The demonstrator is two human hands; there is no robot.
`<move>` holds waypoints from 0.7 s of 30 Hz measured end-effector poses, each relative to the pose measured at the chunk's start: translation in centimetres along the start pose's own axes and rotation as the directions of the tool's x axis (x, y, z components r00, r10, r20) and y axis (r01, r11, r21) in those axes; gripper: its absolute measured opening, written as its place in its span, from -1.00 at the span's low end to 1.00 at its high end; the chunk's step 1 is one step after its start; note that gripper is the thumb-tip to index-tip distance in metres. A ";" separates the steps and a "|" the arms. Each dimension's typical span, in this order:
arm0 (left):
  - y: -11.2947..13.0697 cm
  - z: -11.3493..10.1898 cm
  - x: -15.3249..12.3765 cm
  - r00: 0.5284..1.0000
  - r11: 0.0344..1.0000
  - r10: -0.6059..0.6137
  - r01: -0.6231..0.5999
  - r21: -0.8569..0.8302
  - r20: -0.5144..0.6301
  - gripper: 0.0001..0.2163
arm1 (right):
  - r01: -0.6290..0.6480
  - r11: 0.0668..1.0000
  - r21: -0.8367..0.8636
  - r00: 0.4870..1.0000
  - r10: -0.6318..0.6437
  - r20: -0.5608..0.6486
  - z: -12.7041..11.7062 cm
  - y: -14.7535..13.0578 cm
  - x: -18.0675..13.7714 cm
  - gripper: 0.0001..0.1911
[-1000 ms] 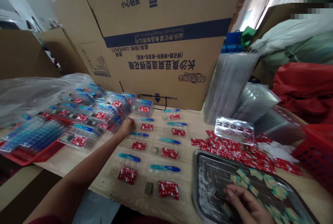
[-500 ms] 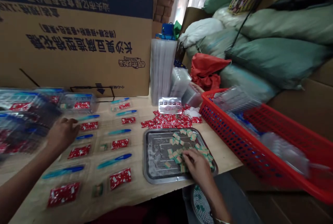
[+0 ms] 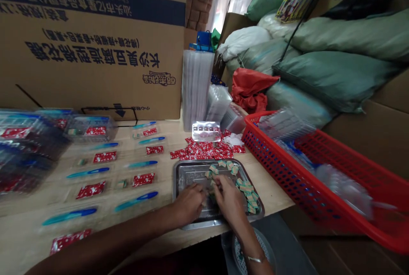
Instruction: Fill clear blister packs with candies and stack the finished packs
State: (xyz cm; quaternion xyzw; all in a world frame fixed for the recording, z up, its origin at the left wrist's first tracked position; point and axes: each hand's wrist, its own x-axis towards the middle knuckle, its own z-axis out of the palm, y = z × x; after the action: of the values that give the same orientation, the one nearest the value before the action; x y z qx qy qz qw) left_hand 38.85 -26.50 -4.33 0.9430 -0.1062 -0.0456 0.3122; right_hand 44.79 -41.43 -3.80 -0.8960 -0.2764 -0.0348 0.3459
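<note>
We could pass a hand over the bare tabletop (image 3: 272, 194) between the right edge of the metal tray (image 3: 191, 177) and the red basket (image 3: 281, 172). Red sachets (image 3: 204, 150) crowd the tray's far edge, and a cardboard box (image 3: 96, 28) walls off the tabletop beyond. Our left forearm (image 3: 137, 232) bars the near edge, left of the tray.

From afar I see a shiny-rimmed metal tray (image 3: 188, 176), smooth wooden tabletop (image 3: 271, 192), matt cardboard carton (image 3: 96, 83) and glossy plastic basket (image 3: 287, 173).
</note>
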 end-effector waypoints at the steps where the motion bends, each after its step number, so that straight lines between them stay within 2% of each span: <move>1: -0.3 0.2 0.1 0.999 0.994 -0.050 0.048 -0.095 -0.015 -0.83 | -0.040 0.992 0.118 0.999 0.044 -0.024 -0.2 0.2 -0.6 -0.87; 3: -0.8 0.6 0.2 0.985 0.944 -0.168 0.149 -0.296 -0.039 -0.85 | -0.130 0.924 0.359 0.991 0.135 0.011 -0.3 0.2 -1.7 -0.81; 4: -0.9 0.7 0.2 0.970 0.887 -0.239 0.199 -0.416 -0.045 -0.87 | -0.175 0.870 0.461 0.984 0.174 0.047 -0.1 0.1 -2.2 -0.77; 6: -0.7 0.8 -0.1 0.929 0.691 -0.369 0.261 -0.674 -0.020 -0.91 | -0.237 0.758 0.608 0.969 0.232 0.089 0.6 -0.5 -2.9 -0.70; 9: 0.3 0.4 -0.8 0.873 0.291 -0.483 0.237 -0.927 0.072 -0.77 | -0.250 0.672 0.697 0.950 0.310 0.042 2.0 -1.7 -3.1 -0.66; 11: 1.0 -0.1 -1.4 0.852 0.172 -0.513 0.221 -0.960 0.104 -0.73 | -0.251 0.671 0.698 0.939 0.344 0.007 2.5 -2.3 -3.0 -0.66; 13: 1.2 -0.5 -1.8 0.831 0.134 -0.545 0.218 -0.967 0.112 -0.71 | -0.262 0.674 0.691 0.942 0.333 0.031 2.7 -2.5 -2.8 -0.67; 15: 1.0 -0.7 -2.0 0.820 0.125 -0.562 0.211 -0.969 0.106 -0.69 | -0.279 0.646 0.710 0.951 0.288 0.111 2.7 -2.5 -2.7 -0.67; 18: 0.6 -0.8 -1.8 0.829 0.132 -0.551 0.194 -0.972 0.090 -0.68 | -0.315 0.577 0.753 0.947 0.249 0.205 2.6 -2.2 -2.5 -0.64; 21: 0.6 -0.9 -1.8 0.842 0.148 -0.531 0.207 -0.967 0.099 -0.71 | -0.327 0.573 0.752 0.943 0.251 0.218 2.7 -2.0 -2.5 -0.63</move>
State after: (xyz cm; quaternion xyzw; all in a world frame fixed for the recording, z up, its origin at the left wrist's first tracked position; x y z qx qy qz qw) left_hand 37.14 -26.01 -3.20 0.5468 0.2234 -0.0490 0.8054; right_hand 41.23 -39.68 -5.25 -0.6906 -0.1290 0.1842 0.6874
